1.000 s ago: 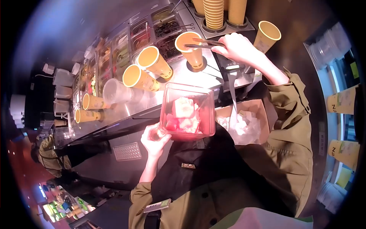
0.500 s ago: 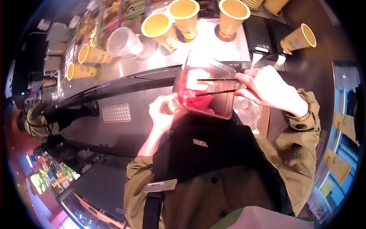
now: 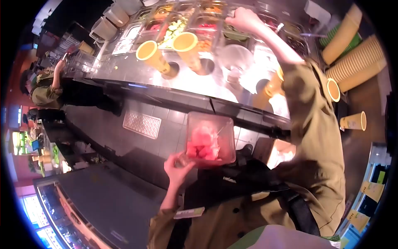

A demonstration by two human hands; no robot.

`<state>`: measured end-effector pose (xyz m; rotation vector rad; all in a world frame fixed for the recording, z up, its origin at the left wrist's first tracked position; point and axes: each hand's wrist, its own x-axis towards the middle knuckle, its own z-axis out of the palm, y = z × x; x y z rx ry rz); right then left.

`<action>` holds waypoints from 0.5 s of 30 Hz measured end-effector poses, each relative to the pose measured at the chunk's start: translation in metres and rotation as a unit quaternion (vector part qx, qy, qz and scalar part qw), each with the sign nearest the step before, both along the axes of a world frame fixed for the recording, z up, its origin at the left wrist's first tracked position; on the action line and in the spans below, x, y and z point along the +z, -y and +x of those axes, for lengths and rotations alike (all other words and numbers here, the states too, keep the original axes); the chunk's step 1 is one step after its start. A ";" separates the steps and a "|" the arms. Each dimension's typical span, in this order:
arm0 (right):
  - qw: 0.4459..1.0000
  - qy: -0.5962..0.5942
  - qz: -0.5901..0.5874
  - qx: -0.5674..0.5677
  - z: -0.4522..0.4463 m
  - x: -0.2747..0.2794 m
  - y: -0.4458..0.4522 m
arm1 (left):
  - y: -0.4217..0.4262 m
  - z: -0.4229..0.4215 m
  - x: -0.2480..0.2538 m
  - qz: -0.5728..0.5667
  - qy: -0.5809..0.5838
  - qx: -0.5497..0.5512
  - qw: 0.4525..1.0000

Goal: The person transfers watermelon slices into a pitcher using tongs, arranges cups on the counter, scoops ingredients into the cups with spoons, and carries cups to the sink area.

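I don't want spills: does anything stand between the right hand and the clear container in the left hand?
Yes: in this view, a clear plastic cup on the counter sits along the straight line from the right hand to the clear container. Whether the hand is high enough to pass it, I can't tell.

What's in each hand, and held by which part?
The left hand holds the clear container of pink pieces near its lower-left corner as pictured. Whether the right hand holds anything cannot be told.
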<state>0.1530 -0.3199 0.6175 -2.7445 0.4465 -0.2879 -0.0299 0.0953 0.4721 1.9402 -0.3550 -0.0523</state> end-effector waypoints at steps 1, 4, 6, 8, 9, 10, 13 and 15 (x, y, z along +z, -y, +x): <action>0.996 -0.083 0.025 0.011 0.042 -0.015 0.003 | -0.017 0.013 -0.003 -0.012 -0.009 0.013 1.000; 0.970 -0.242 -0.003 0.035 0.130 -0.070 -0.012 | -0.059 0.060 -0.007 0.034 -0.009 0.042 0.999; 0.959 -0.283 -0.004 0.006 0.168 -0.115 -0.014 | -0.083 0.089 -0.016 0.049 -0.021 0.029 0.998; 0.967 -0.220 -0.098 0.085 0.181 -0.124 -0.011 | -0.102 0.118 -0.019 0.070 -0.021 0.031 0.997; 0.968 -0.225 -0.094 0.060 0.166 -0.095 -0.021 | -0.113 0.131 -0.024 0.053 -0.034 0.025 0.998; 0.995 -0.101 0.015 0.015 0.138 -0.083 -0.028 | -0.120 0.143 -0.024 0.046 -0.031 0.021 0.998; 0.935 0.259 0.238 -0.053 0.000 -0.080 -0.085 | -0.134 0.162 -0.025 0.089 0.000 -0.010 0.996; 0.858 0.370 0.343 -0.096 -0.081 -0.123 -0.147 | -0.140 0.171 -0.031 0.069 0.012 -0.030 0.997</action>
